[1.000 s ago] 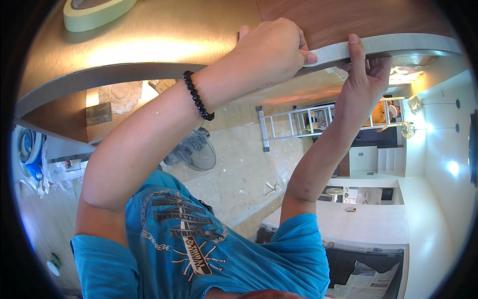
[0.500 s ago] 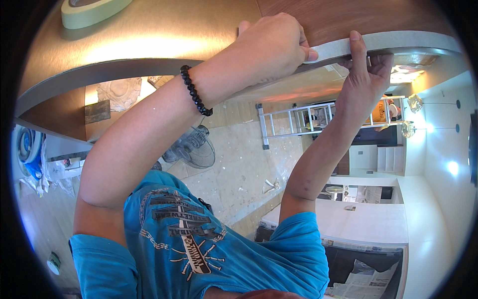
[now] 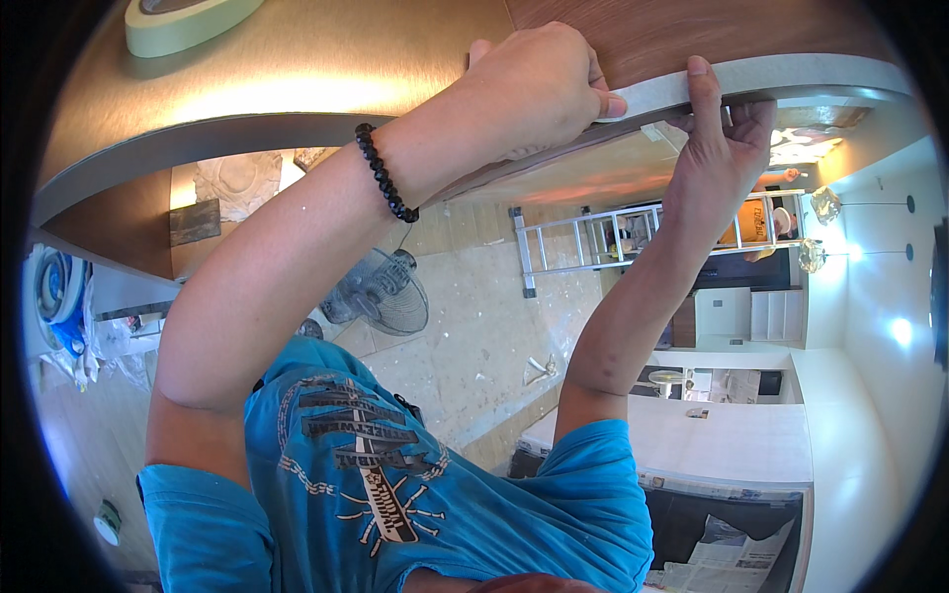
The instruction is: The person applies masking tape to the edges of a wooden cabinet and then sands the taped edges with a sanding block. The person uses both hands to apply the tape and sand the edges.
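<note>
A wood-grain panel (image 3: 692,30) with a grey edge strip (image 3: 791,74) curves across the top of the view. My left hand (image 3: 539,89), with a black bead bracelet on its wrist, is closed over the strip, thumb pressed along its edge. Just to the right, my right hand (image 3: 722,138) pinches the same strip, one finger over its face and the others underneath. Both arms reach up from my blue printed shirt (image 3: 395,494).
A pale green tape roll (image 3: 183,20) lies on the panel at top left. Beyond the panel are a standing fan (image 3: 381,292), an aluminium ladder (image 3: 593,247), a person in orange (image 3: 756,222), a white counter (image 3: 712,440) and newspaper sheets (image 3: 732,558).
My left hand and forearm have shifted very slightly along the strip; the right hand keeps the same hold.
</note>
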### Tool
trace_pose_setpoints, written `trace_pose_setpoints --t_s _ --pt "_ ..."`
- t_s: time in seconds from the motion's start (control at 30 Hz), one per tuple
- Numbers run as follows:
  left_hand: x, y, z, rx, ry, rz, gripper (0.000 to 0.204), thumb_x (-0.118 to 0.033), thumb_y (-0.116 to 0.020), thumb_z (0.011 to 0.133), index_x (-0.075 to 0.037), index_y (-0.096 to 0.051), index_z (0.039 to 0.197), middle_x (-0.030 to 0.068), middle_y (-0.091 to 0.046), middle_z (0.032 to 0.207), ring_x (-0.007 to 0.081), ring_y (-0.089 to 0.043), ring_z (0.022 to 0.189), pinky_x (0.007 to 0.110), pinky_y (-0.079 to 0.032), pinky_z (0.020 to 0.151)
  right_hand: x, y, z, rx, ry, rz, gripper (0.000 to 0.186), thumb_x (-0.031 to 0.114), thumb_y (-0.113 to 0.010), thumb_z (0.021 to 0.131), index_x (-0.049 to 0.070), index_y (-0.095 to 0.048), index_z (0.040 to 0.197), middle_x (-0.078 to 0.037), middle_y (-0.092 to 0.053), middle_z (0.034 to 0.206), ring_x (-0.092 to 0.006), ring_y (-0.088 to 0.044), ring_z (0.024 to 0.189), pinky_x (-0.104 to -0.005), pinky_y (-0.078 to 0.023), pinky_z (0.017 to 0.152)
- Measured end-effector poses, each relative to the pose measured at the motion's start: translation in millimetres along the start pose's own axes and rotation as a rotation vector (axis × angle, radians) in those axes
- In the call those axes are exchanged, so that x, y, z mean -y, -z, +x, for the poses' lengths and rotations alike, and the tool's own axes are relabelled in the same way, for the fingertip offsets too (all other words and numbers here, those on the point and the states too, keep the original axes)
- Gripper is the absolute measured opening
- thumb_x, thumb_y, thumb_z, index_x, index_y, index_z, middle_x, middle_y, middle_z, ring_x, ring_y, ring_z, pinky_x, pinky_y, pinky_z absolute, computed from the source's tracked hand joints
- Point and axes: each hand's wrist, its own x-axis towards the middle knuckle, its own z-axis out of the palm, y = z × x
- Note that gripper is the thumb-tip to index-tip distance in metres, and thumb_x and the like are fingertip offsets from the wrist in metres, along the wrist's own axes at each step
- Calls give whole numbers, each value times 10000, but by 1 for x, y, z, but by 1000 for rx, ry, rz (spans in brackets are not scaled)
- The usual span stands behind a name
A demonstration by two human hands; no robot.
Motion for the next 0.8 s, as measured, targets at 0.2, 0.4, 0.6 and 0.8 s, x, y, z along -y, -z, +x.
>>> trace_pose_setpoints --t_s 0.2,0.4,0.6,0.8 --pt "1 0 2 -6 10 -25 375 -337 -774 939 35 -734 978 82 -693 756 144 -660 666 302 -550 636 -2 0 -6 69 5 -96 530 95 -804 900 -15 -501 1320 -126 -639 1161 -157 -640 990 -280 -552 733" --pt "-2 4 6 64 54 -42 371 -321 -790 931 41 -727 979 83 -689 780 139 -659 702 315 -564 643 -16 3 -23 149 -52 -77 612 112 -826 878 -18 -447 1340 -145 -620 1182 -183 -629 1023 -291 -550 787" --pt "3 15 7 20 53 96 425 -397 -779 922 28 -770 930 109 -740 796 159 -711 706 330 -576 656 -31 2 -23 146 -72 -91 687 199 -881 849 -25 -482 1362 -120 -642 1160 -174 -624 1028 -322 -521 882" --pt "-16 22 -14 101 121 2 415 -485 -829 809 -72 -805 850 74 -780 864 298 -733 1002 439 -492 959 -27 19 -32 105 -60 -213 633 171 -786 943 -37 -465 1448 -134 -674 1205 -175 -662 1074 -316 -558 840"
